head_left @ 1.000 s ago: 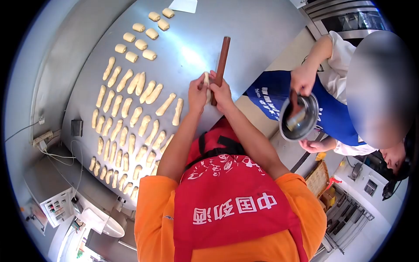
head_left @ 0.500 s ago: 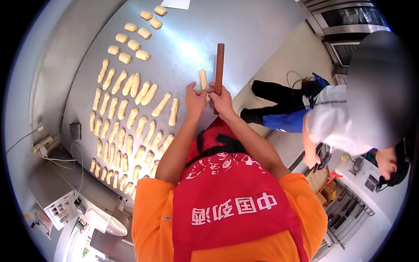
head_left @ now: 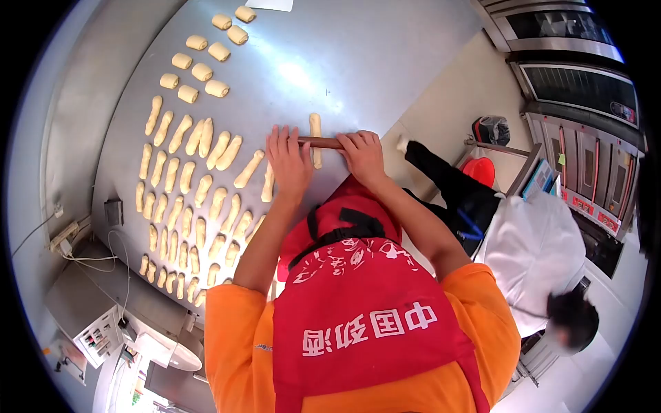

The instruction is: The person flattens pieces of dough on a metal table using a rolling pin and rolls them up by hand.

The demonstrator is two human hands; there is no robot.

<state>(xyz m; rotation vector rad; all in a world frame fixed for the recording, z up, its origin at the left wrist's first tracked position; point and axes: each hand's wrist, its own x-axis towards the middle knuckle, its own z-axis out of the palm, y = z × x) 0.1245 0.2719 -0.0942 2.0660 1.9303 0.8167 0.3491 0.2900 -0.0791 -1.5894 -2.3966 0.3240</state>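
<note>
A brown wooden rolling pin [head_left: 321,142] lies crosswise over a pale dough strip [head_left: 315,124], which shows above and below it. My left hand [head_left: 289,163] covers the pin's left end, its fingers laid over the wood. Over the right end is my right hand [head_left: 363,158], its fingers also bent over the pin. Beside my left wrist, a long dough piece [head_left: 268,184] rests partly hidden behind the arm, with another dough strip [head_left: 249,169] slanting to its left.
Rows of dough strips [head_left: 186,177] fill the left of the metal table [head_left: 372,62]. Short dough rolls [head_left: 202,71] sit at the far left. A person in white [head_left: 537,255] stands to the right, near ovens [head_left: 578,86] and a red basin [head_left: 479,171].
The rolling pin has turned from upright along the right to crosswise over the dough strip. My hands have moved apart to its two ends. The other person has shifted and bent down.
</note>
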